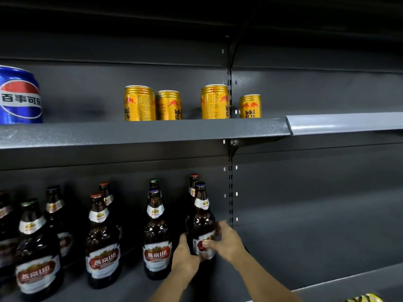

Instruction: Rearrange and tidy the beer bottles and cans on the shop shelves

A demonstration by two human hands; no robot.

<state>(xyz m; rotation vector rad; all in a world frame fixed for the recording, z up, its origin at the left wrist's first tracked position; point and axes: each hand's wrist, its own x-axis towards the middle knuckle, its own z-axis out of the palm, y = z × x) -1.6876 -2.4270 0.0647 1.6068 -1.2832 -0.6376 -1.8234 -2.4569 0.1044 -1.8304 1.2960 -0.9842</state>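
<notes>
Both hands, left hand point(185, 256) and right hand point(226, 241), clasp the rightmost beer bottle point(201, 223) standing on the lower shelf point(327, 277). Risk: turning it may knock the neighbouring bottle point(156, 234) close alongside.

Left edge slices the blue cola can point(19, 94) and the leftmost beer bottle point(5, 232), while a yellow packet point(363, 298) barely peeks over the bottom edge.

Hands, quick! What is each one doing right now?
Left hand: grips the brown beer bottle low on its left side.
Right hand: holds the same bottle, thumb on its label.
</notes>
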